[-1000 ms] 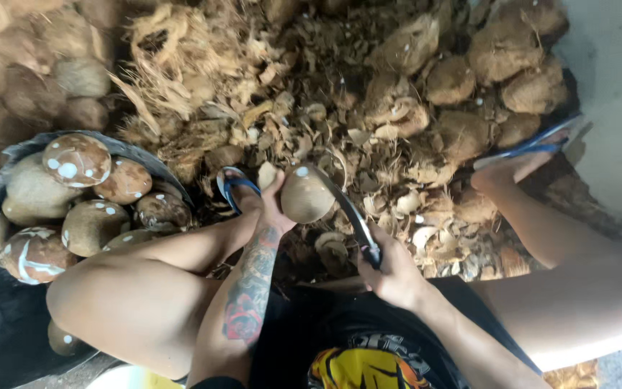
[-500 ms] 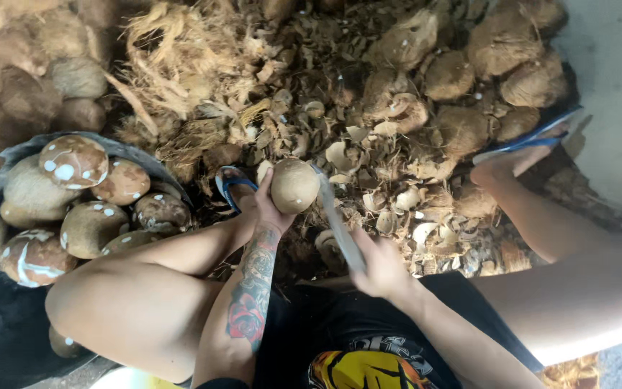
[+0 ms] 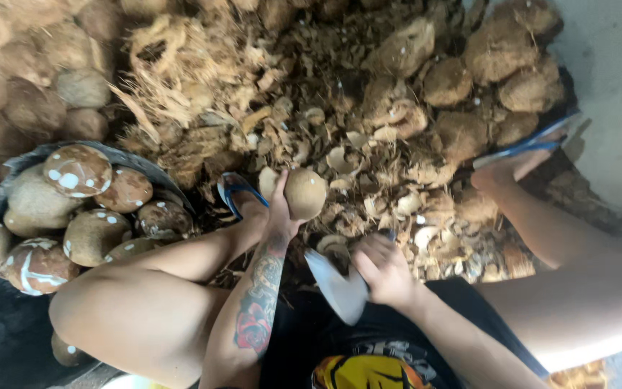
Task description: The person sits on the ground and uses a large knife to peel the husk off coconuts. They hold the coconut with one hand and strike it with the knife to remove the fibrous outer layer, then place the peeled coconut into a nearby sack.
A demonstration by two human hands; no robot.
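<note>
A heap of husk fibres and shell chips covers the ground ahead. Unhusked brown coconuts pile at the far right, more at the far left. A dark basin at the left holds partly peeled coconuts with white patches. Blue flip-flops sit among the chips, the second beside a pale concrete wall.

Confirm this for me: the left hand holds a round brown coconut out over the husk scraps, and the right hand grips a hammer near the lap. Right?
Not quite. The head view shows the right hand gripping a broad-bladed knife, not a hammer. The rest stands: the left hand holds a round brown coconut out over the husk scraps.
</note>
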